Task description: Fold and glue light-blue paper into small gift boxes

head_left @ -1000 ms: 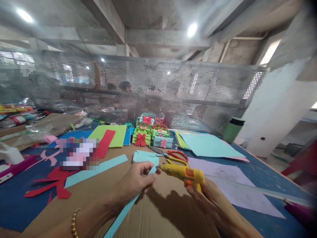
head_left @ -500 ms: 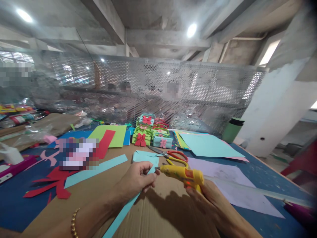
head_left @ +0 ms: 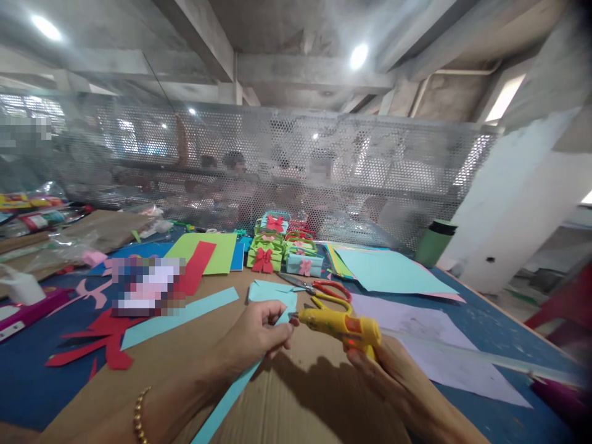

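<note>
My left hand (head_left: 263,333) pinches a long light-blue paper strip (head_left: 231,394), whose tail runs down toward the bottom edge. A yellow hot glue gun (head_left: 345,327) is gripped in my right hand (head_left: 379,367), its metal nozzle at the strip's end beside my left fingers. Whether the nozzle touches the paper I cannot tell. Just beyond my left hand lies a folded light-blue paper piece (head_left: 272,293), partly hidden by the fingers. Scissors (head_left: 330,293) with red and yellow handles lie open behind the glue gun.
Small paper baskets (head_left: 263,256) with bows stand stacked at the back. Cardboard (head_left: 194,357) covers the table's middle. Left are another blue strip (head_left: 180,317) and red cutouts (head_left: 111,345); right, a lilac sheet (head_left: 430,333), blue sheets (head_left: 393,271) and a green bottle (head_left: 435,243).
</note>
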`<state>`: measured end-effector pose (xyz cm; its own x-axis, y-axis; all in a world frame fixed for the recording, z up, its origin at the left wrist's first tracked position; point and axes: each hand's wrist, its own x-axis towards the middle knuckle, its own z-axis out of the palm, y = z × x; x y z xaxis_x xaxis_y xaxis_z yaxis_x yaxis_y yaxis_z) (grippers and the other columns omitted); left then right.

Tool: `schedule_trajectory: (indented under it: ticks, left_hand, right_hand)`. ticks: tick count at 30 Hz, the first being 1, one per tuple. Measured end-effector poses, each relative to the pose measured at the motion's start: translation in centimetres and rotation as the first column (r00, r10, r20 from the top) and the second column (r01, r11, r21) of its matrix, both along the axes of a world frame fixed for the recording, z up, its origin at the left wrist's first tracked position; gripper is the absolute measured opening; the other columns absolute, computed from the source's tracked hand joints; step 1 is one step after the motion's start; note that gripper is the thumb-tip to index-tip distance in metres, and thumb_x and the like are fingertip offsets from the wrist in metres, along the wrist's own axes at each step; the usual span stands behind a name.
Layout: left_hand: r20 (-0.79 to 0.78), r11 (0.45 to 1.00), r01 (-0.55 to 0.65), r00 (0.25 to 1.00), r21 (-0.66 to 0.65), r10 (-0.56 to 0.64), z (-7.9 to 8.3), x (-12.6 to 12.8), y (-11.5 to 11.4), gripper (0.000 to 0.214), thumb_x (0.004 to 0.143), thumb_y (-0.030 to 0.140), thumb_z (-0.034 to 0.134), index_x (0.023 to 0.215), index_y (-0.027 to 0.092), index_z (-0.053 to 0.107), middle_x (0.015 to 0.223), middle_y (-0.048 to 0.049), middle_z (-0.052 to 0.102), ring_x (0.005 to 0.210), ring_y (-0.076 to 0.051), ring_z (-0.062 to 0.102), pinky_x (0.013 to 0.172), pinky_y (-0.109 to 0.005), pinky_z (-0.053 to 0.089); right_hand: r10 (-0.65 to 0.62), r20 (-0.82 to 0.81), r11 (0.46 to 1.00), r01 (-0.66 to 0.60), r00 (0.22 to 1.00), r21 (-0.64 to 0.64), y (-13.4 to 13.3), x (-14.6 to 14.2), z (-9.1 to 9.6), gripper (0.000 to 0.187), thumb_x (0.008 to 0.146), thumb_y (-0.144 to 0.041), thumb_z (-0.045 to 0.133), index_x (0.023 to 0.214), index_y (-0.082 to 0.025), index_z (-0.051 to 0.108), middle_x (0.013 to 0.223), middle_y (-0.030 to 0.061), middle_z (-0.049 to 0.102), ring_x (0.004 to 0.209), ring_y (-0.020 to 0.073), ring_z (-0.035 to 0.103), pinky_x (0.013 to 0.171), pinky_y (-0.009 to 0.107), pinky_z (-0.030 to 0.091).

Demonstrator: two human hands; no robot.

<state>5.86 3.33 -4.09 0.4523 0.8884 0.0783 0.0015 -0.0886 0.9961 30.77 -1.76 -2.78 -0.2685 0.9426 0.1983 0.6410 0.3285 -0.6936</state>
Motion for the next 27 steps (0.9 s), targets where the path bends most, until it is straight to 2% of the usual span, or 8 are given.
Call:
schedule_trajectory:
  ticks: [3, 9, 15, 20, 27]
  left_hand:
    - [0.002, 1.0, -0.011, 1.0, 0.006, 0.011, 0.21, -0.06, -0.03, 0.022, 0.078, 0.034, 0.063, 0.083, 0.013, 0.059, 0.063, 0.0004, 0.062, 0.041, -0.005, 0.042, 0.041, -0.018, 0.027]
    - [0.01, 1.0, 0.0, 1.0, 0.002, 0.0, -0.16, -0.12, -0.01, 0.022, 0.079, 0.03, 0.062, 0.091, 0.012, 0.063, 0.062, 0.002, 0.06, 0.041, -0.004, 0.042, 0.042, -0.018, 0.028]
    - [0.015, 1.0, -0.002, 1.0, 0.008, 0.001, -0.38, -0.09, 0.09, 0.022, 0.079, 0.033, 0.062, 0.088, 0.012, 0.062, 0.063, 0.0006, 0.062, 0.04, -0.004, 0.041, 0.041, -0.018, 0.027]
    - [0.006, 1.0, 0.0, 1.0, 0.001, 0.0, -0.09, -0.05, -0.09, 0.025, 0.078, 0.032, 0.062, 0.092, 0.011, 0.063, 0.063, 0.0016, 0.06, 0.041, -0.004, 0.042, 0.042, -0.018, 0.028]
    - [-0.002, 1.0, 0.006, 1.0, 0.005, -0.006, 0.08, 0.05, 0.09, 0.021, 0.077, 0.034, 0.063, 0.083, 0.014, 0.06, 0.063, 0.0008, 0.062, 0.041, -0.005, 0.041, 0.041, -0.019, 0.028]
  right_hand:
    - [-0.011, 0.002, 1.0, 0.011, 1.0, 0.026, -0.02, -0.06, 0.13, 0.04, 0.095, -0.056, 0.048, 0.084, -0.02, 0.061, 0.077, 0.001, 0.059, 0.068, 0.016, 0.049, 0.061, 0.023, 0.044]
    - [-0.013, -0.003, 1.0, 0.013, 1.0, 0.012, 0.09, 0.3, -0.14, 0.039, 0.097, -0.055, 0.046, 0.079, -0.022, 0.057, 0.057, -0.0039, 0.044, 0.054, 0.0144, 0.042, 0.055, 0.024, 0.041]
    - [-0.014, 0.033, 0.999, 0.013, 0.999, 0.031, 0.07, 0.39, -0.17, 0.039, 0.096, -0.057, 0.047, 0.083, -0.022, 0.059, 0.064, -0.003, 0.046, 0.058, 0.0147, 0.042, 0.057, 0.024, 0.041]
    - [-0.008, -0.017, 1.0, 0.008, 1.0, -0.02, 0.05, 0.16, 0.03, 0.041, 0.097, -0.058, 0.044, 0.079, -0.022, 0.054, 0.055, -0.0052, 0.04, 0.051, 0.0135, 0.038, 0.055, 0.025, 0.041]
    - [-0.008, 0.034, 0.999, 0.007, 0.999, 0.034, -0.05, 0.25, -0.03, 0.037, 0.096, -0.053, 0.05, 0.082, -0.02, 0.06, 0.069, -0.0017, 0.054, 0.06, 0.0133, 0.042, 0.053, 0.022, 0.037]
